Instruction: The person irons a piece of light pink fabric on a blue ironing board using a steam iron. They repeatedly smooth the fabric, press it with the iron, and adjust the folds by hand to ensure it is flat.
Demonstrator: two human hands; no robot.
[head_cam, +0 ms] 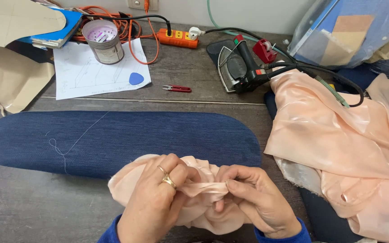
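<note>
Left hand (151,204) and right hand (255,198) both pinching peach fabric (203,186) over blue pad (113,137); slippery satin likely slides from grip.

One view only, from the head, tilted steeply down and forward over the worktop (32,211). Both hands sit close in at the near edge; the wall (257,11) closes the far side. The frame spans the worktop left to right.
</note>
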